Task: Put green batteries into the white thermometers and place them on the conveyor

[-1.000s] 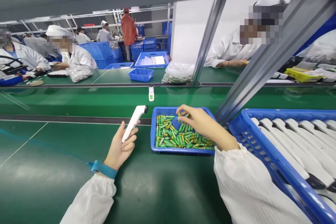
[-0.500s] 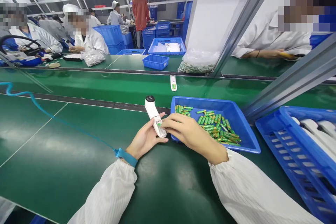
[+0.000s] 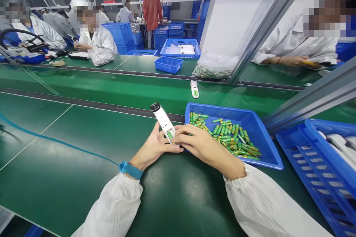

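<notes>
A white device (image 3: 163,120) is cradled by the left grip (image 3: 152,146), a green battery (image 3: 169,136) pinched against it by the right grip (image 3: 201,148); plenty are left in the blue tray (image 3: 239,113).

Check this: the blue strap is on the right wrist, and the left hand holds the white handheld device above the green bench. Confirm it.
Wrong on one point: the blue strap is on the left wrist, not the right, as the head view shows. The rest stands: the left hand holds the white handheld device above the green bench.

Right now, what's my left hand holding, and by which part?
Your left hand grips a white handheld device around its lower half.
</notes>
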`<state>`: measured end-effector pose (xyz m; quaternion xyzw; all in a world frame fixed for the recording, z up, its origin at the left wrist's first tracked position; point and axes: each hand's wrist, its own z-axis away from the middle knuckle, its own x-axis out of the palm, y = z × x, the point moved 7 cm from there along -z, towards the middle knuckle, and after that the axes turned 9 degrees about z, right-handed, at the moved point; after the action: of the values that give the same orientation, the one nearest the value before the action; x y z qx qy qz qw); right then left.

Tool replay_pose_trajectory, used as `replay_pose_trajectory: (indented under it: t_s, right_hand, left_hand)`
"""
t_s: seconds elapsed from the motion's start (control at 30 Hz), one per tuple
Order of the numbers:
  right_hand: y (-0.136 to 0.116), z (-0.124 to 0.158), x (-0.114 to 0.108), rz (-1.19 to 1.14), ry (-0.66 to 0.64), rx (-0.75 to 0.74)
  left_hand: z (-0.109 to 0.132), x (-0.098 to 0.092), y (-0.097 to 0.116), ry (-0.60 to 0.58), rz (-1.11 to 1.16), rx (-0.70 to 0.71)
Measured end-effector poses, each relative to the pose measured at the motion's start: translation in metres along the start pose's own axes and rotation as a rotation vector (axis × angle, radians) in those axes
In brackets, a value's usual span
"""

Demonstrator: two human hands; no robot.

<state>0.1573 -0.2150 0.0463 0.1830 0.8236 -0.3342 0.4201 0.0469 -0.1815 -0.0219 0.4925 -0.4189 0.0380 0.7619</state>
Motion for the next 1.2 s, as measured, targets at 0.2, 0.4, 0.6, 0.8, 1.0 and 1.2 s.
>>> replay_pose_trajectory:
  t_s: [0.2,0.4,0.6,0.8,1.0,1.2]
  right_hand:
    - [0.008,-0.002,-0.006,-0.067,0.031,0.115]
    - [0.034,0.003,-0.015,-0.385,0.173,0.398]
    - [0.034,0.007,-0.012,-0.589,0.196,0.445]
    - [0.009,-0.001,-0.019,-0.144,0.148,0.234]
    - [-0.004,-0.004,-0.007,-0.004,0.136,0.112]
    - [0.003,-0.002,0.008,-0.024,0.031,0.256]
  left_hand:
    - [-0.002,-0.005,0.000,0.036,-0.014,0.026]
    - [0.000,-0.002,0.003,-0.004,-0.029,0.021]
    - [0.001,0.003,0.008,0.019,-0.126,0.058]
    - [0.007,0.009,0.011,-0.007,-0.106,0.091]
    - [0.007,0.008,0.005,0.027,-0.142,0.113]
    - [0.003,0.001,0.006,0.123,-0.125,0.129]
